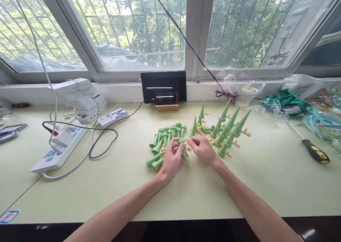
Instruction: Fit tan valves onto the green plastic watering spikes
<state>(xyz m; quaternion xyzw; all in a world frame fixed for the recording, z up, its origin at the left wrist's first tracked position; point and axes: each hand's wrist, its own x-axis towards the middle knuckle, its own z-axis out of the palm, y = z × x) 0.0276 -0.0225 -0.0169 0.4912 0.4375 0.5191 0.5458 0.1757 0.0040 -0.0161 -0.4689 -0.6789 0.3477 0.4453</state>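
Left hand (172, 158) grips green spike (184, 153); right hand (204, 149), grasp unclear; upright spikes (227, 129) with taps (245, 132), seemingly finished; loose spikes (158, 148), apparently pending

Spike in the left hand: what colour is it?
The spike is light green; the head view shows it best.

Single head-worn cam, looking forward and down from the person's side of the worktop (293, 185). Wide view: worktop's near edge low in frame, windows (128, 25) across the top. Left hand (172, 156) and right hand (203, 148) near centre, mid-range; forearms (128, 201) enter from the bottom edge.
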